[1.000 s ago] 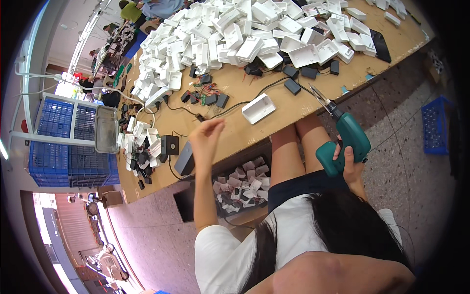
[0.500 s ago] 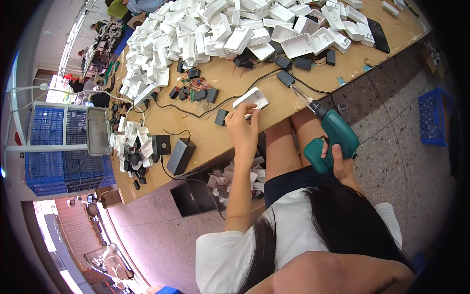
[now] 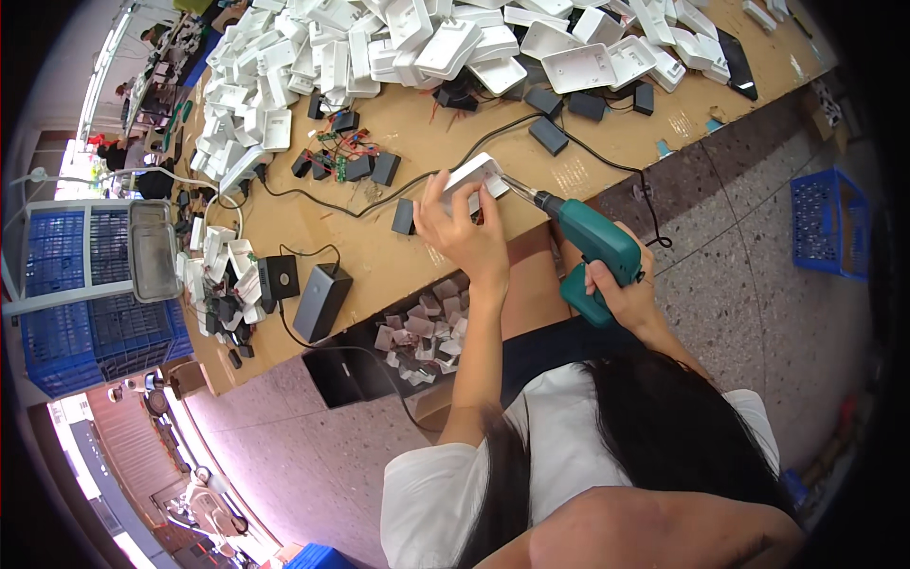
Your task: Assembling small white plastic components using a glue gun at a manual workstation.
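Note:
At the table's front edge, my left hand [image 3: 462,228] has its fingers bent around the near side of a white plastic housing [image 3: 474,171], thumb and forefinger close together. Whether a small part sits between those fingertips is hidden. My right hand [image 3: 621,284] grips a green pistol-shaped electric screwdriver [image 3: 599,237], its thin metal tip reaching to the housing's right end beside my left fingertips. A small black box [image 3: 404,217] lies just left of my left hand. Another black box [image 3: 548,136] rests behind the housing, beside a black cable [image 3: 455,156].
White housings [image 3: 417,47] are heaped along the back of the table [image 3: 607,171]. Circuit boards with wires [image 3: 341,161] lie to the left. A black power adapter [image 3: 322,302] stands near the left edge. Below is a box of scrap parts [image 3: 427,332]; a blue basket [image 3: 829,228] sits right.
The screwdriver has swung left, its tip going from the black box to the white housing. My left hand has turned slightly at the housing. The whole view has shifted a little.

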Motion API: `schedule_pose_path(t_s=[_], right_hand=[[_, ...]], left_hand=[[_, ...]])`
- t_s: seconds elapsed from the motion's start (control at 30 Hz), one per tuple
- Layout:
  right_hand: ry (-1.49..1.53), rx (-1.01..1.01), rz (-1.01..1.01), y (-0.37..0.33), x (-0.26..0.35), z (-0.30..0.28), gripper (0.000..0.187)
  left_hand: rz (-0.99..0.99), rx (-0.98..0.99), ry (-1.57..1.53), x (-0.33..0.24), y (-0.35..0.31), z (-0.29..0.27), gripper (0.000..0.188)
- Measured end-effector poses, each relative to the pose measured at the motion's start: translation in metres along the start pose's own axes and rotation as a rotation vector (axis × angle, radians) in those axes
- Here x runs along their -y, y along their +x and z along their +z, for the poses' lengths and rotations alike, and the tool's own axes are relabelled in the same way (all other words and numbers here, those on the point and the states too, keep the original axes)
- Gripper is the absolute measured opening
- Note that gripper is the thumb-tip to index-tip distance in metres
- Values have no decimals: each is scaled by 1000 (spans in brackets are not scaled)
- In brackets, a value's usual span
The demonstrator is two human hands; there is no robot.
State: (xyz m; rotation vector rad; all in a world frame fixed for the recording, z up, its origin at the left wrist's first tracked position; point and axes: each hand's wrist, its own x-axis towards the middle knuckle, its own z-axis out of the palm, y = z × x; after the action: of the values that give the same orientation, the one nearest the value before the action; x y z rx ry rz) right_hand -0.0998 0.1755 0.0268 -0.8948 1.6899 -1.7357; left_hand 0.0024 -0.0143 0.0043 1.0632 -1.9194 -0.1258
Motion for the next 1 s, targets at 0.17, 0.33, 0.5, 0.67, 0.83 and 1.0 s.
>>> schedule_pose_path(t_s=[0.17,0.33,0.5,0.67,0.83,1.0], right_hand=[[18,27,52,8,-1,7,21],[52,42,70,13,-1,12,18],[30,57,49,18,-1,15,18],[24,55,92,20,0,16,18],[1,54,56,21,-1,18,19],[-14,48,74,19,-5,17,19]], left_hand=[[-59,-27,-37,1,-4,8,13],[-85,-46,-24,1,-5,12,12],[-96,-49,-45,1,-5,12,11],[-95,-42,-50,1,-6,12,11],[-95,-38,-56,2,-6,13,11],[-90,-48,-56,3,-7,14,10]])
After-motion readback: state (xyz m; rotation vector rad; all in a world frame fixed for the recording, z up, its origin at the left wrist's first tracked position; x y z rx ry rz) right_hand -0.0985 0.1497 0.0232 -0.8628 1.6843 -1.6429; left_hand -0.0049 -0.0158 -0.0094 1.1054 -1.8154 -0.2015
